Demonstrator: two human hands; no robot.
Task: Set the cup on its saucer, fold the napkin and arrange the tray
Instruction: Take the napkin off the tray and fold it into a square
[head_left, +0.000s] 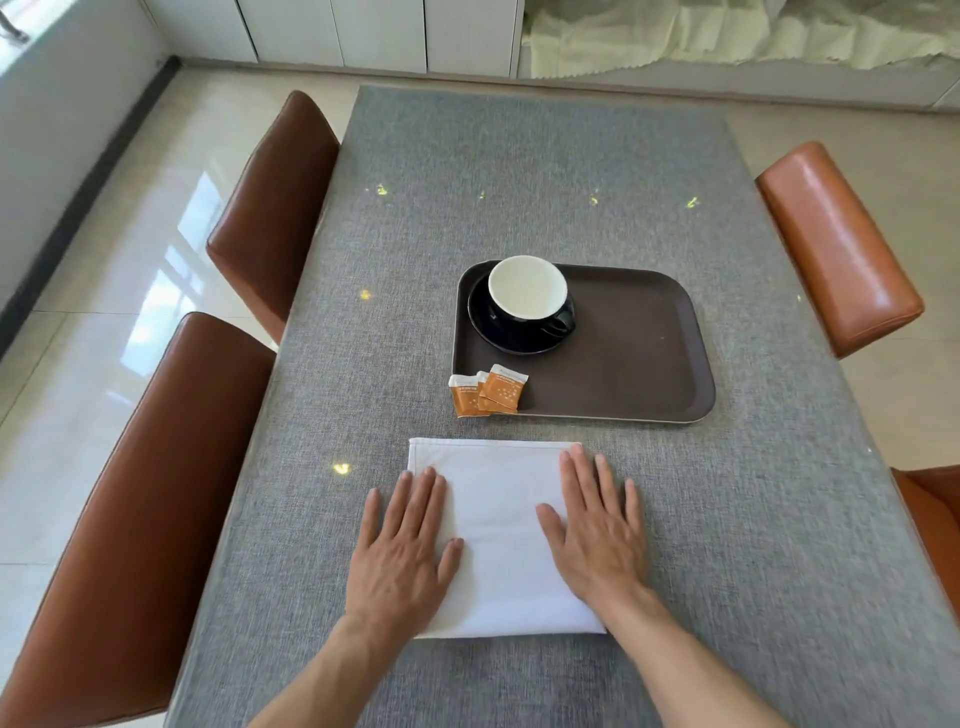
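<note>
White cloth napkin (498, 525): lay flat on near table, long axis near–far. Left hand (402, 551), right hand (597, 530): spread, palms pressing its side edges, equally close. Brown tray (634, 353), cup (527, 291) on saucer (485, 327): just beyond.

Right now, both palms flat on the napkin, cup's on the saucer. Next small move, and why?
Probably lift the folded napkin and set it on the bare right part of the tray. The cup already sits on its saucer, and the left hand and right hand lie flat and open on a neat napkin that remains on the table.
</note>
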